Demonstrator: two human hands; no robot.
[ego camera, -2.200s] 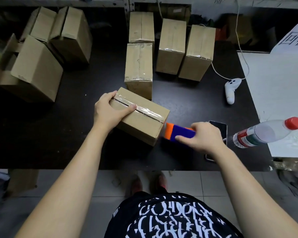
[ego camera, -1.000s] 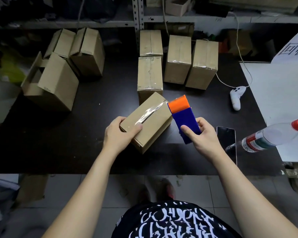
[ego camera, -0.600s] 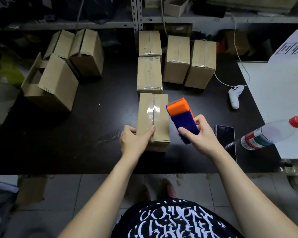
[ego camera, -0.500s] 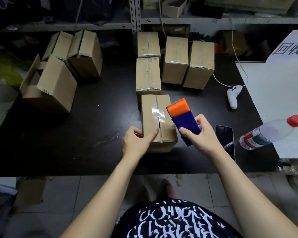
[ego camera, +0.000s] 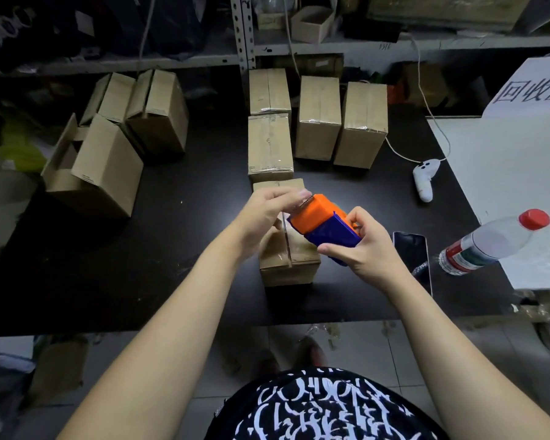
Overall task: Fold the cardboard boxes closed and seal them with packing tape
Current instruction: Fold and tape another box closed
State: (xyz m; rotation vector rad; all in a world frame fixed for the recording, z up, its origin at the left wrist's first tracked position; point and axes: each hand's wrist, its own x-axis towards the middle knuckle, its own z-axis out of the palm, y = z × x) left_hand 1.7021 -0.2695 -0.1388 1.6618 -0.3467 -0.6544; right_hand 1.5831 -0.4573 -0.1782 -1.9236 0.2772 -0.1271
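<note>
A small cardboard box (ego camera: 288,263) lies lengthwise on the black table (ego camera: 178,249) in front of me, with tape along its top seam. Above it my right hand (ego camera: 362,246) grips the orange and blue tape dispenser (ego camera: 324,222). My left hand (ego camera: 267,211) is off the box and pinches at the dispenser's serrated orange front edge; whether it holds the tape end is hidden. Several taped boxes (ego camera: 319,117) stand in rows behind. Untaped boxes (ego camera: 108,163) sit at the far left, one with open flaps.
A phone (ego camera: 413,252) lies right of the box, a water bottle (ego camera: 492,241) rests on a white board (ego camera: 515,185), and a white controller (ego camera: 424,181) with its cable is further back. Metal shelving (ego camera: 245,30) runs behind the table. The near table edge is below the box.
The box was turned from diagonal to lengthwise. My left hand left the box's near end and rose to the dispenser's front edge, while my right hand brought the dispenser over the box.
</note>
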